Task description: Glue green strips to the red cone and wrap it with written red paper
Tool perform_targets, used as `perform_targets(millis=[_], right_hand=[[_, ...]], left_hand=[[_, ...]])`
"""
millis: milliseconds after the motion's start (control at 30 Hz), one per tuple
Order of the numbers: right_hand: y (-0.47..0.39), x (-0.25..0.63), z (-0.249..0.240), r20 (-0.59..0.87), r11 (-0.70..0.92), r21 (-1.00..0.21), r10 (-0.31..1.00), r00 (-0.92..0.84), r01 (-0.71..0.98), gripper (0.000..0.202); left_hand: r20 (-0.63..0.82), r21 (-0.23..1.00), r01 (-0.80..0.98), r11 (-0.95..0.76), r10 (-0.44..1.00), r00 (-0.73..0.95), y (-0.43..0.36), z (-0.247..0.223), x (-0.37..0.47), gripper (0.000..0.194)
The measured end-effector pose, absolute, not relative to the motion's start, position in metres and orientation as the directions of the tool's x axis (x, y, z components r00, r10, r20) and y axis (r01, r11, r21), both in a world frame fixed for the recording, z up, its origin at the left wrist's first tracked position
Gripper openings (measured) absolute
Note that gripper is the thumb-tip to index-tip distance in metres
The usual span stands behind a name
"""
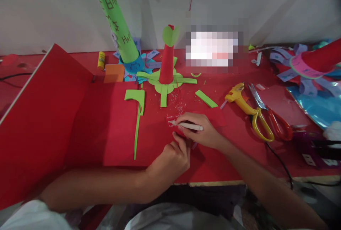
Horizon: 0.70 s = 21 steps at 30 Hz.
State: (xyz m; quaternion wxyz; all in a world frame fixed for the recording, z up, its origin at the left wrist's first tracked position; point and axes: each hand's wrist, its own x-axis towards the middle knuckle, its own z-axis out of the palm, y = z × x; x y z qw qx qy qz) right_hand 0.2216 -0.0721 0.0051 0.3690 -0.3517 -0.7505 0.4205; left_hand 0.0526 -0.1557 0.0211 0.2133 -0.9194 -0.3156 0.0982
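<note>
My right hand (201, 130) is closed around a white pen (190, 126), whose tip touches a small red paper piece (170, 119) bearing rows of white writing. Below it, my left hand (177, 153) rests at the lower edge of that paper with its fingers bent together; what they pinch, if anything, is hidden. Just beyond the hands, a red paper cone (166, 68) stands upright on a green flower-shaped base (156, 87), with green paper on top. Loose green strips (206, 98) lie to its right.
A tall green tube (117, 23) leans at the back left near a glue stick (101, 60). Large red card (48, 116) stands at left. A yellow glue gun (239, 98) and scissors (266, 116) lie right, beside blue film (317, 103) and a cable (282, 164).
</note>
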Motion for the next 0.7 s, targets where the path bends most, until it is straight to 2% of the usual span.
perform_targets(millis=[133, 567, 700], right_hand=[[-0.0731, 0.2225, 0.0013, 0.273, 0.408, -0.891, 0.831, -0.484, 0.199, 0.019], [-0.0753, 0.2219, 0.0036, 0.205, 0.328, -0.909, 0.889, -0.41, 0.257, 0.009], [-0.0758, 0.2224, 0.0018, 0.178, 0.299, -0.92, 0.894, -0.411, 0.253, 0.011]], left_hand=[[-0.063, -0.46, 0.531, -0.712, 0.623, 0.78, -0.1554, 0.0225, 0.0524, 0.039], [-0.063, -0.406, 0.555, -0.726, 0.629, 0.775, -0.1553, 0.022, 0.0526, 0.04], [-0.063, -0.443, 0.53, -0.723, 0.615, 0.786, -0.1542, 0.0251, 0.0528, 0.039]])
